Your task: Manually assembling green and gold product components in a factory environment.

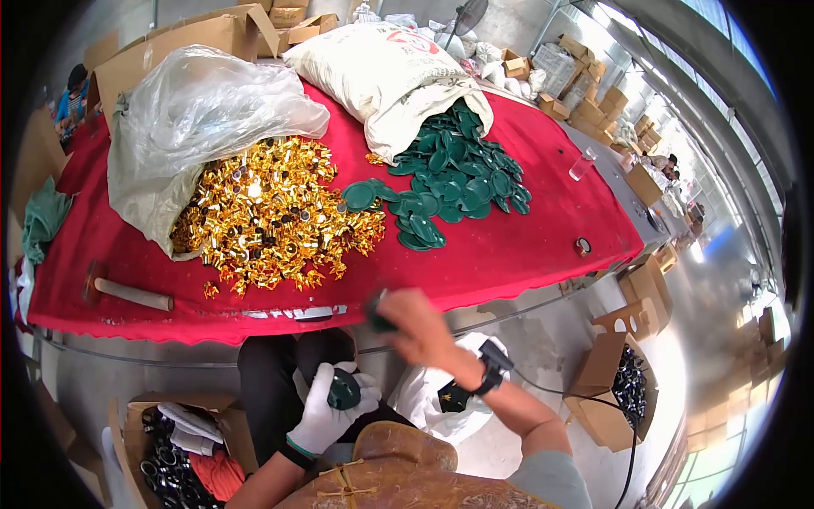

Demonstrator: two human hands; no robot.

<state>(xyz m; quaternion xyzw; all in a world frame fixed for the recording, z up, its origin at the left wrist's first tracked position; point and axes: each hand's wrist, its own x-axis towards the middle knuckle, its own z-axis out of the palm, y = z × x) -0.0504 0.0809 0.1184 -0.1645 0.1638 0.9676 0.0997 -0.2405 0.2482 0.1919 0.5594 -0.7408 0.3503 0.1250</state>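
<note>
My left hand, in a white glove, is closed round a dark green disc above my lap. My bare right hand is at the table's front edge, smeared by motion. Its fingers are closed on a second dark green piece, which looks like another disc. Beyond it on the red cloth, a heap of green discs spills from a white woven sack. To the left lies a pile of shiny gold-coloured pieces, in front of a sack with clear plastic.
A hammer lies at the left of the red-covered table. Below stand a white bag holding dark pieces, a box of black parts at right, and a carton with gloves at left. A cable runs from my right wrist.
</note>
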